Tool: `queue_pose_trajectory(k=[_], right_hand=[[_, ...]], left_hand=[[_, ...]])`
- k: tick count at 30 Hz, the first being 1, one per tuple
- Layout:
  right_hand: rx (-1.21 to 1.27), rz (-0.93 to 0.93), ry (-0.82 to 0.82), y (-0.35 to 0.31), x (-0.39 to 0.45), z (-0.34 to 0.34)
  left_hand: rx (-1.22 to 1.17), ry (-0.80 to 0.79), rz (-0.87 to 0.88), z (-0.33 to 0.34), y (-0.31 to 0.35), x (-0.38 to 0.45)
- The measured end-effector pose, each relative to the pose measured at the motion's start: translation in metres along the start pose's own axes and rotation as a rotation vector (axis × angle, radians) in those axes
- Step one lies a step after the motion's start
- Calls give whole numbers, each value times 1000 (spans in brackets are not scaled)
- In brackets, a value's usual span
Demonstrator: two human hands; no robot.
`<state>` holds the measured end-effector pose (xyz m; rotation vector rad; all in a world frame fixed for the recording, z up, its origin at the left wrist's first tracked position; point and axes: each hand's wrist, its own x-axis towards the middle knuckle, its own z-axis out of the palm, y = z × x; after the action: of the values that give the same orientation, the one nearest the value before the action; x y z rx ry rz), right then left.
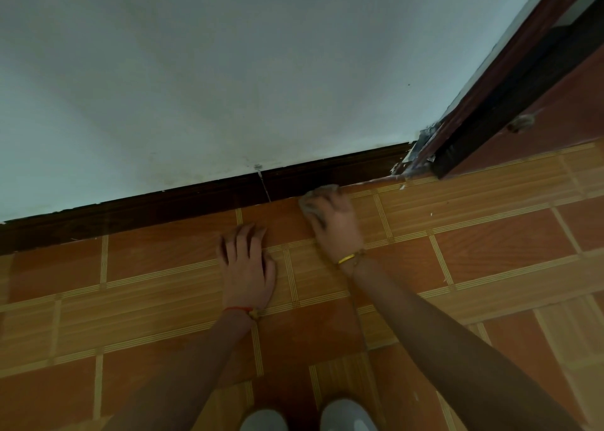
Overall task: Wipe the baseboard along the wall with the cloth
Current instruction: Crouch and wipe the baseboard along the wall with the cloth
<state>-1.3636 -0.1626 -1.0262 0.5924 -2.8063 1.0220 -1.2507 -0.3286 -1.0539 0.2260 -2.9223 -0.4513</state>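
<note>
I see the right hand (335, 223) closed over a crumpled grey cloth (315, 198) pressed against the foot of the dark baseboard (183, 208) — the left hand (246, 262) lies empty, fingers spread flat on the tiled floor (490, 254) just below that baseboard.

A room inside a home, seen at floor level. A pale painted wall (196, 70) fills the upper frame, edged by a dark wooden baseboard (163, 211). Orange and tan patterned floor tiles (163, 299) cover the lower frame. A dark wooden door frame (510, 80) stands at upper right.
</note>
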Motion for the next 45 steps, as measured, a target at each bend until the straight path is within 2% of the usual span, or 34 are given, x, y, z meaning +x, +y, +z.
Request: queue_pose_trajectory(k=[2,4,8,14,16,18,22,25,29,36,38,42,45], right_hand=[[15,-76,-48,-9,1,8],[-4,-63,-58,-4,6,3],[-171,-71,-33,26,7,-25],[-248,311,163,76,6,-60],[-250,371,174,73,8,-59],[-246,326,149,59,7,-52],[-172,87,-26,22,-3,-23],[-112,-42,-91,6,-8,-10],[-127,-36,-75,23,0,-24],[-247,262,152,78,3,-74],[-257,281,152,78,3,-73],[-255,164,53,43,-2,-53],[-172,-77,-47,4,-6,-28]], left_hand=[[7,-1,3,0,-1,-1],[9,-3,1,0,-1,-1],[-4,-1,-5,0,-1,-2],[-3,-24,-18,1,-1,0],[3,-15,-12,1,-1,-1],[9,-6,-13,0,0,-1],[8,4,-4,0,1,-1],[3,18,-3,1,1,-1],[-1,16,1,2,-1,-1],[-2,11,-12,1,0,-1],[-13,1,-17,1,1,-1],[-37,-38,-45,0,5,-1],[-54,-67,-54,-3,6,-2]])
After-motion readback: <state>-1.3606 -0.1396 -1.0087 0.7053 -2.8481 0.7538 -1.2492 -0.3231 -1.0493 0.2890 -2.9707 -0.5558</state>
